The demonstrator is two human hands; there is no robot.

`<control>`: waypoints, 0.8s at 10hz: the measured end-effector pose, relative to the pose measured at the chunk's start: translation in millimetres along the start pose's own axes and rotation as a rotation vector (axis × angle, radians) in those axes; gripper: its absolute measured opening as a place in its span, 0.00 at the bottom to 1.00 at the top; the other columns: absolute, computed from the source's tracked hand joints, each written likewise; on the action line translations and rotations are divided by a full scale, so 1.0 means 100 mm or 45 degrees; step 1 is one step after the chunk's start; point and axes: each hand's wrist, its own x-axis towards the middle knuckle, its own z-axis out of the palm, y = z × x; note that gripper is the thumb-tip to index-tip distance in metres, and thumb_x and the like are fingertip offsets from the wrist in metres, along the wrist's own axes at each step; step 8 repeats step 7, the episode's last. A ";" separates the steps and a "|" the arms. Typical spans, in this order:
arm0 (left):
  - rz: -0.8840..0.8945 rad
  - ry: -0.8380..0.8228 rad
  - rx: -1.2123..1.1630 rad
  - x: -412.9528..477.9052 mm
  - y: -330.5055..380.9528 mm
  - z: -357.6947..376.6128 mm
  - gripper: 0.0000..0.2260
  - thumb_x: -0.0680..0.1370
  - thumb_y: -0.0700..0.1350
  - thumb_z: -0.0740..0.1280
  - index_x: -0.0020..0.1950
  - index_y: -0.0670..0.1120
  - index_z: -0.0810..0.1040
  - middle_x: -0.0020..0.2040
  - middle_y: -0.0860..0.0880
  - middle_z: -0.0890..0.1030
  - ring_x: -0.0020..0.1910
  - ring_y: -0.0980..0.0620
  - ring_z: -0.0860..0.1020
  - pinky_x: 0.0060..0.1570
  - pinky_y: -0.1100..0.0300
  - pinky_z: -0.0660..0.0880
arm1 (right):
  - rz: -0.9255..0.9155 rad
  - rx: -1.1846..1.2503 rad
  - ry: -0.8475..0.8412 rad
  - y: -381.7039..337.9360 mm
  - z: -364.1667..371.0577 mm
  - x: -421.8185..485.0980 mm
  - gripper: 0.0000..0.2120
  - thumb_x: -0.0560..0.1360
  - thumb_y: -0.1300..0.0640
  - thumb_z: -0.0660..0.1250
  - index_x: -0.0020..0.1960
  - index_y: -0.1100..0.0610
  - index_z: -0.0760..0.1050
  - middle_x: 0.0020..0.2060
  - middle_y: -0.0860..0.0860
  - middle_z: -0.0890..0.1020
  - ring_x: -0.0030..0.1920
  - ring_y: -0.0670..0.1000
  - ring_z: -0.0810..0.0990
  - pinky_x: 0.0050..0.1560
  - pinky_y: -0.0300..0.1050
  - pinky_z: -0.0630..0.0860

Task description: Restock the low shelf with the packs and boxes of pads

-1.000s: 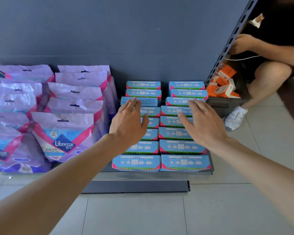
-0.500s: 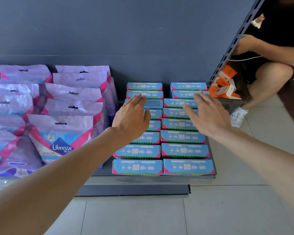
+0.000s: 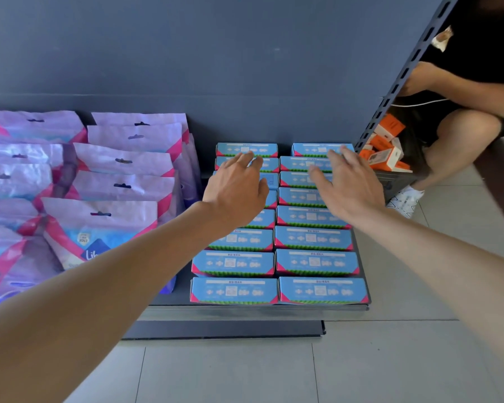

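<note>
Two rows of blue boxes of pads [image 3: 314,263] with pink corners stand on the low dark shelf [image 3: 245,308], running from its front edge to the back wall. Purple packs of pads [image 3: 99,225] lean in rows on the shelf's left part. My left hand [image 3: 236,190] hovers over the back of the left row, fingers spread, holding nothing. Over the back of the right row my right hand [image 3: 346,187] is open too, fingertips near the rearmost boxes. The boxes under both hands are partly hidden.
A slotted shelf upright [image 3: 396,82] rises at the right. Behind it a person [image 3: 463,120] in black squats beside a dark crate of orange boxes [image 3: 386,149]. Grey floor tiles [image 3: 245,370] lie in front of the shelf base.
Both hands have moved further back over the box rows, toward the wall, staying open. The view has shifted slightly closer.
</note>
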 end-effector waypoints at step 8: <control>-0.035 -0.073 -0.034 0.10 -0.17 0.09 0.23 0.82 0.51 0.54 0.75 0.43 0.61 0.74 0.46 0.64 0.73 0.46 0.63 0.72 0.52 0.63 | -0.152 0.081 -0.174 -0.02 0.07 0.13 0.35 0.79 0.36 0.49 0.78 0.57 0.52 0.77 0.51 0.54 0.78 0.53 0.48 0.75 0.50 0.50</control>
